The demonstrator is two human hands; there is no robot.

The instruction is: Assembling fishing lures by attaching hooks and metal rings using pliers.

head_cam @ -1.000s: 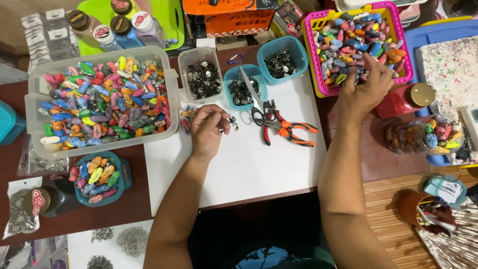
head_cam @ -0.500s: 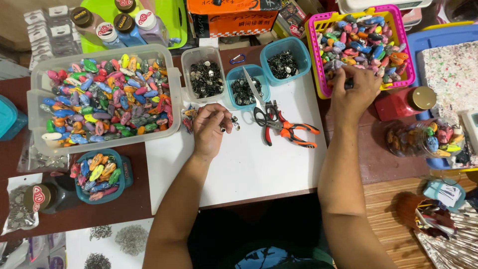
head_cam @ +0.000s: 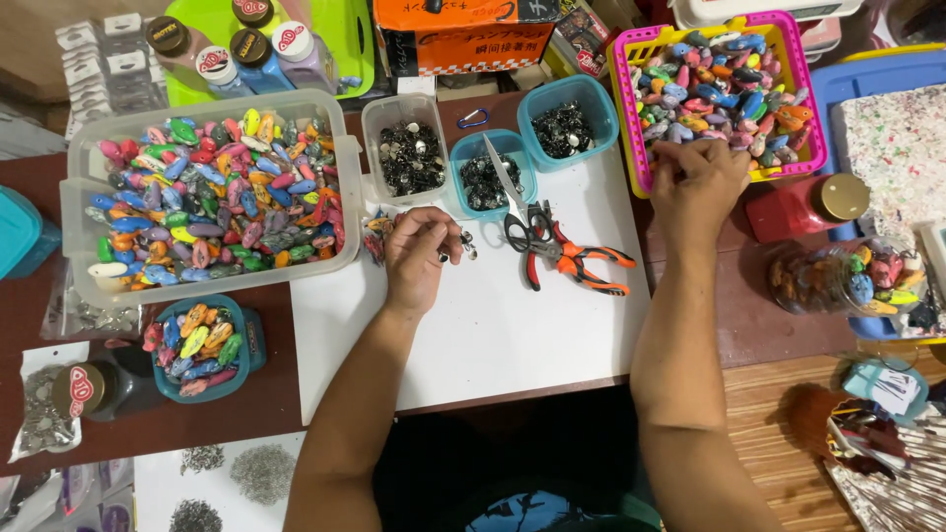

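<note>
Left hand [head_cam: 419, 258] rests on the white board [head_cam: 493, 325], fingertips pinched on a small metal fitting, beside a short cluster of coloured pieces [head_cam: 377, 234] at the board's upper left corner. Right hand [head_cam: 698, 182] reaches over the board's right edge to the pink basket [head_cam: 631, 118], fingers curled on its near rim among the coloured pieces; what they grip cannot be told. Above the board stand a clear tub [head_cam: 409, 158] and two teal tubs [head_cam: 490, 177] [head_cam: 567, 123] of dark metal parts. Scissors [head_cam: 517, 212] and orange pliers [head_cam: 581, 264] lie on the board between the hands. A large clear bin [head_cam: 212, 202] flanks the board's left.
</note>
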